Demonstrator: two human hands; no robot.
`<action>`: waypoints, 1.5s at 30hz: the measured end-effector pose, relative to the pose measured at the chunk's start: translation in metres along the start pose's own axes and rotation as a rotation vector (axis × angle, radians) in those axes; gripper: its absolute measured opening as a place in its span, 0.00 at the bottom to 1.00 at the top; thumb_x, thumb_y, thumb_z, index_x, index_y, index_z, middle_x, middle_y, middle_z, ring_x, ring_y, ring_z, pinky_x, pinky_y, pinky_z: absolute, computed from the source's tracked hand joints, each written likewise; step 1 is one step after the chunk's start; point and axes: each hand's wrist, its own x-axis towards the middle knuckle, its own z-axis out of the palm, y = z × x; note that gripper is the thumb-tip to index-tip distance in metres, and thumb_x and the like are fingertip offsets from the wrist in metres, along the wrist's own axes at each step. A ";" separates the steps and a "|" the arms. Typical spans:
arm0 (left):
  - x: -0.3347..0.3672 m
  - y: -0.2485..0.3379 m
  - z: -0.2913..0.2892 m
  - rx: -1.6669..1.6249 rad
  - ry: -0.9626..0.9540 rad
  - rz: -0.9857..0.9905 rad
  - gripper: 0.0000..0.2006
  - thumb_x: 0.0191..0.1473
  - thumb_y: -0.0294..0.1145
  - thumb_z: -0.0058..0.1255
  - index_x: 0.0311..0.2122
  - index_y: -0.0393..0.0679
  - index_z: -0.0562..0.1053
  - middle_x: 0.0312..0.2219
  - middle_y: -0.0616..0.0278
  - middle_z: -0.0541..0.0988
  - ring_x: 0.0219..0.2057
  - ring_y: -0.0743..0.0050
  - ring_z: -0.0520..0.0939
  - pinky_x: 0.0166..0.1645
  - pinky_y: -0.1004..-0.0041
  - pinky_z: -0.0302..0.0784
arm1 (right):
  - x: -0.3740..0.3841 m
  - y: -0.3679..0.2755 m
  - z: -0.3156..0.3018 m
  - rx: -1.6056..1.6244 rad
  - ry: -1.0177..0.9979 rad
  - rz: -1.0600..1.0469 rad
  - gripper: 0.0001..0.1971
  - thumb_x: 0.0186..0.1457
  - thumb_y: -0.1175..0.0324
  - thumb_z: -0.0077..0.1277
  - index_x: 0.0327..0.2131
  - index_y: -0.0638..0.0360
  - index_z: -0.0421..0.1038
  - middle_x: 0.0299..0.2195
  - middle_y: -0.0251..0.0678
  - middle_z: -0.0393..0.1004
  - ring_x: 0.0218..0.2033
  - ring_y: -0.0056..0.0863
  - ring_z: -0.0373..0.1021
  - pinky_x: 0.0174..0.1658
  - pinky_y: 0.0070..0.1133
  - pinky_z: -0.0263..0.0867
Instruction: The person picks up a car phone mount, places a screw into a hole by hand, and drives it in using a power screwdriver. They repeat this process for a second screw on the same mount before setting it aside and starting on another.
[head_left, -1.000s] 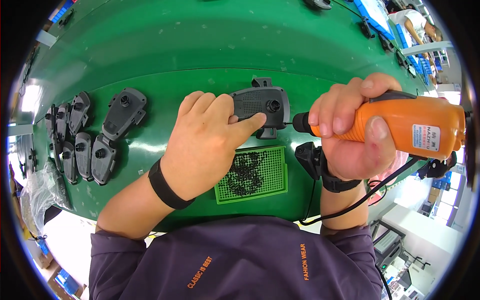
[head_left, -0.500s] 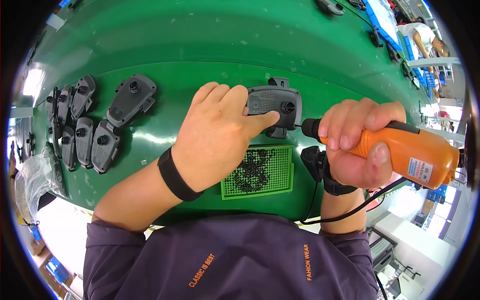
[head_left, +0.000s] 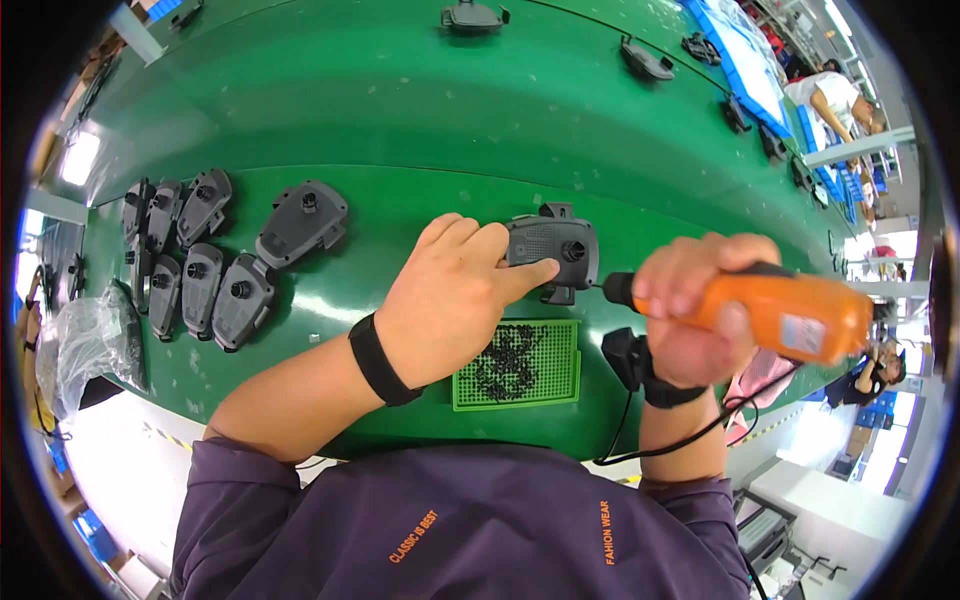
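A dark grey plastic phone holder (head_left: 532,243), with a dotted grille, a round black knob and side clamps, lies on the green table. My left hand (head_left: 450,295) is closed on its left edge, the index finger laid across its face beside the knob. An orange electric screwdriver (head_left: 775,312) is gripped in my right hand (head_left: 690,305), which is blurred. The thin bit points left at the holder's lower right corner; whether it touches a screw I cannot tell. Just below the holder stands a green mesh tray (head_left: 459,398) with many small black screws (head_left: 505,362).
Several similar holders (head_left: 240,300) lie grouped on the left, beside a clear plastic bag (head_left: 90,340). More holders lie along the far side, including a grey one (head_left: 472,17). A black cable (head_left: 690,437) loops by my right wrist. A person in white (head_left: 832,98) is at the far right.
The view has shifted, bringing more of the far table into sight. The screwdriver and my right hand have become blurred. My left hand keeps its hold on the holder.
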 end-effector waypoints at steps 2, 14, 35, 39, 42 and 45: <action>0.000 -0.003 -0.008 -0.217 -0.011 -0.106 0.22 0.46 0.17 0.55 0.48 0.48 0.82 0.25 0.61 0.71 0.29 0.62 0.74 0.41 0.64 0.71 | 0.008 -0.015 0.002 0.013 -0.053 -0.020 0.22 0.57 0.58 0.58 0.47 0.59 0.61 0.22 0.35 0.69 0.20 0.28 0.67 0.27 0.28 0.70; 0.006 -0.009 -0.021 -1.098 0.064 -0.613 0.23 0.55 0.15 0.55 0.58 0.41 0.74 0.36 0.60 0.85 0.40 0.76 0.84 0.45 0.75 0.78 | 0.063 -0.004 0.034 0.195 -0.437 -0.006 0.24 0.62 0.52 0.50 0.55 0.56 0.62 0.25 0.29 0.67 0.23 0.23 0.65 0.34 0.26 0.67; 0.007 -0.010 -0.024 -1.549 -0.090 -0.570 0.21 0.62 0.14 0.48 0.60 0.38 0.71 0.39 0.58 0.84 0.45 0.77 0.83 0.51 0.76 0.77 | 0.065 -0.002 0.044 0.204 -0.527 0.028 0.24 0.60 0.52 0.53 0.54 0.53 0.62 0.24 0.27 0.68 0.22 0.22 0.66 0.32 0.25 0.68; 0.005 -0.012 -0.023 -1.521 -0.081 -0.566 0.22 0.61 0.14 0.48 0.60 0.38 0.71 0.40 0.57 0.84 0.45 0.78 0.83 0.52 0.76 0.77 | 0.064 -0.003 0.045 0.194 -0.496 0.043 0.24 0.60 0.52 0.53 0.54 0.53 0.62 0.24 0.27 0.68 0.22 0.21 0.66 0.32 0.25 0.67; 0.005 -0.013 -0.021 -1.536 -0.086 -0.560 0.23 0.61 0.14 0.49 0.61 0.38 0.70 0.41 0.59 0.84 0.43 0.82 0.81 0.49 0.78 0.76 | 0.064 -0.002 0.046 0.191 -0.485 0.049 0.24 0.60 0.52 0.53 0.54 0.53 0.62 0.24 0.27 0.67 0.22 0.21 0.66 0.32 0.25 0.67; 0.003 -0.013 -0.019 -1.550 -0.087 -0.551 0.24 0.61 0.13 0.50 0.62 0.38 0.69 0.42 0.60 0.84 0.43 0.82 0.80 0.49 0.78 0.76 | 0.064 -0.001 0.046 0.204 -0.497 0.053 0.24 0.60 0.52 0.53 0.54 0.53 0.62 0.25 0.27 0.67 0.22 0.21 0.65 0.32 0.25 0.67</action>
